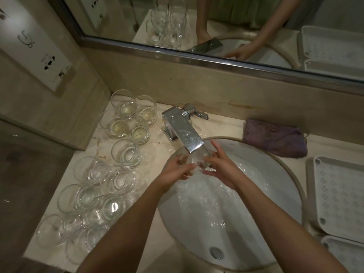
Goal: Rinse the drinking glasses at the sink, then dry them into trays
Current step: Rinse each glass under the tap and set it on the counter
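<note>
**Both hands on one glass under the tap**

Your left hand (178,170) and your right hand (220,166) together hold a clear drinking glass (199,161) just below the spout of the chrome faucet (184,133). Left-hand fingers curl around its left side; right-hand fingers wrap its right side, with one finger stretched up toward the spout. The glass sits over the far part of the white sink (266,174), and water is splashing across the basin, so the glass's outline is blurred.

On the marble counter (155,148) to the left of the sink stand the other glasses (126,152), clustered in a band running from the far wall toward the near edge. The four farthest look yellowish at the bottom; the nearer ones look clear.

To the right of the faucet, against the far wall, lies a folded purple cloth (275,136). Nearer on the right sits a white perforated tray (338,196), with a second tray (346,255) just nearer than it. A mirror (216,26) along the far wall reflects the glasses, your arms and the trays.
</note>
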The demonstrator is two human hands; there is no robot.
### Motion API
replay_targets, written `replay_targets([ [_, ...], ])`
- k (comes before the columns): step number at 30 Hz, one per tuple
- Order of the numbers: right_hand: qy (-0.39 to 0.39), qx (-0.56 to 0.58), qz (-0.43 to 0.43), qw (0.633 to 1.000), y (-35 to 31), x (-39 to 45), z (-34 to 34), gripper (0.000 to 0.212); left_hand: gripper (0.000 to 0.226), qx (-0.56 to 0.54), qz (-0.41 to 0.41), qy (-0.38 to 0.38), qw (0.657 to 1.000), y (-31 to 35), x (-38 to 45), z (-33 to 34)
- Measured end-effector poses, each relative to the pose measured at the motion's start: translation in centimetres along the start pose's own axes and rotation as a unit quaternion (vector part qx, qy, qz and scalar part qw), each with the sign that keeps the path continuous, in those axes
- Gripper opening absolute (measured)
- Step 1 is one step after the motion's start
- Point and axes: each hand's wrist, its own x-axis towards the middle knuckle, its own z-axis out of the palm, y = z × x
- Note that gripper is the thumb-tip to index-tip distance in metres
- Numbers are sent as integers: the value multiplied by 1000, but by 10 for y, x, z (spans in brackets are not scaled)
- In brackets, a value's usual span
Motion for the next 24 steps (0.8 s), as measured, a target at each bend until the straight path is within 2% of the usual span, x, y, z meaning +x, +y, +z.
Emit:
replay_targets([
  [2, -52, -43, 2, 998, -7, 3, -1, 53, 37, -18, -31, -8, 999, -1, -1, -2],
  [4, -71, -88, 7, 994, -9, 8, 1, 46, 34, -60, -54, -8, 997, -3, -4, -3],
  [8, -22, -87, 17, 996, -6, 10, 14, 29, 57, -116, -57, -18, 991, -11, -8, -8],
  [11, 24, -79, 23, 996, -2, 7, 21, 27, 68, -129, -55, -25, 990, -12, -7, -10],
  [14, 43, -114, 55, 991, 0, 4, 22, 38, 58, -141, -43, -4, 989, -9, -4, -7],
  [16, 42, -137, 70, 987, 0, 2, 17, 43, 61, -165, -39, 31, 985, -6, -2, 0],
  [19, 24, -167, 21, 985, -3, 2, 2, 30, 42, -144, -34, 73, 986, 0, 1, 11],
  [20, 0, -195, 0, 981, -4, 1, -3, 34, 37, -131, -33, 82, 987, 1, 1, 13],
  [22, -42, -292, -19, 955, -3, -2, -5, 56, 40, -109, -30, 102, 988, 2, 1, 16],
  [24, -26, -351, -40, 935, 2, -4, 4, 71, 53, -94, -36, 111, 989, 5, -1, 19],
])
